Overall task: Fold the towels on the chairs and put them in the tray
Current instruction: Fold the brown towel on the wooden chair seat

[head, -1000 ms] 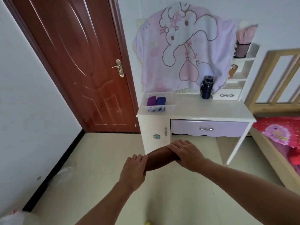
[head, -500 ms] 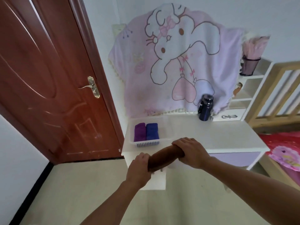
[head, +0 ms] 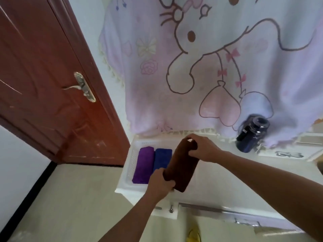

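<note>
Person has stepped up to the bench (head: pixel 227 180) in the last second. Brown rolled towel (head: pixel 181 168) is now over the free right side of the white tray (head: pixel 130 165), beside blue towel (head: pixel 161 158) and purple towel (head: pixel 143 165). Left grip (head: pixel 158 186) is curled round its near end, right grip (head: pixel 204 149) round its far end. Set-down looks close.

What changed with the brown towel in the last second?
The left hand and right hand, gripping its ends throughout, carried the rolled brown towel forward from over the floor to the white perforated plastic tray. The folded purple towel and folded blue towel stayed inside.
</note>
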Available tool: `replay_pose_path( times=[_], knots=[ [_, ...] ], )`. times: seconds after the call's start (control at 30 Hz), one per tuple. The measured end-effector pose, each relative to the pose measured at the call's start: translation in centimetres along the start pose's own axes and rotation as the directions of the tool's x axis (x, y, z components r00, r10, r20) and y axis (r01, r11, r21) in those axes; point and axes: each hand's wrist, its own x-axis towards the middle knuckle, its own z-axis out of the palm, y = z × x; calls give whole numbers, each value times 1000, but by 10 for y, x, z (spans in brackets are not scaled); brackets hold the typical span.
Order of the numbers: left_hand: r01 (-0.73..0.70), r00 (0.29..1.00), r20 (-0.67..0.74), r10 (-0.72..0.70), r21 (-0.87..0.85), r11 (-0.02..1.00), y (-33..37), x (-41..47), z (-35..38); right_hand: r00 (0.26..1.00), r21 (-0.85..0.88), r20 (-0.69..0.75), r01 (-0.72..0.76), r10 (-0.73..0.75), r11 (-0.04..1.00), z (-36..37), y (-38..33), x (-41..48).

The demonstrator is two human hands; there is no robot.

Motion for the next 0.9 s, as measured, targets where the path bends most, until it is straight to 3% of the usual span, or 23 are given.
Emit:
replay_pose_path(
  times=[0.13,0.37,0.57,0.67,0.73,0.8,0.9],
  knots=[
    [140,990,27,-141,27,990,-1,34,23,992,-29,127,-7,11,1000,10,17,60],
    [159,978,65,-196,371,915,-15,68,57,941,-275,335,50,48,960,56,44,121],
    [132,991,-74,-110,481,867,-22,68,65,923,-451,384,160,29,878,87,53,137],
    [-25,996,-57,64,530,848,-27,65,64,929,-548,370,219,-1,807,92,50,137],
    [-134,991,58,123,575,807,-31,66,61,936,-603,347,267,-54,752,86,46,137],
    [-182,981,169,100,599,780,-36,69,55,932,-653,275,361,-236,666,80,43,136],
    [-216,964,257,66,617,757,-42,75,52,861,-589,312,506,-401,629,81,38,127]
  ],
)
